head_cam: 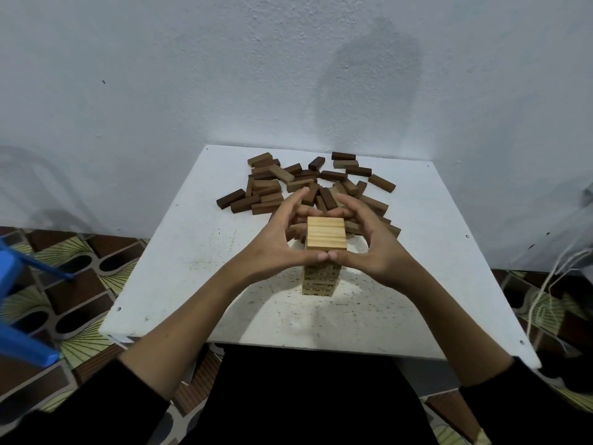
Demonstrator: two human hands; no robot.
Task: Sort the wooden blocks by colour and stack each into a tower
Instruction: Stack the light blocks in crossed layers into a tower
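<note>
Left hand [278, 236]: fingers spread and curved, thumb tip at the near top edge of the pale tower [322, 261], holding nothing. Right hand [373, 239]: mirrored opposite, cupping likewise. Brown blocks [305, 184] lie unsorted beyond both hands; squaring calls for even, light pressure from each side.

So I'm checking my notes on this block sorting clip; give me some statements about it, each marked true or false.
1. A light tower stands on the white table. True.
2. Both hands are around the tower's top. True: the left hand and right hand frame it, thumbs meeting at its near edge.
3. The loose blocks lie near the person's edge of the table. False: they lie beyond the tower, toward the wall.
4. A dark tower stands beside the light one. False: only one tower shows.
5. The loose pile is mostly light blocks. False: mostly brown and dark.
</note>
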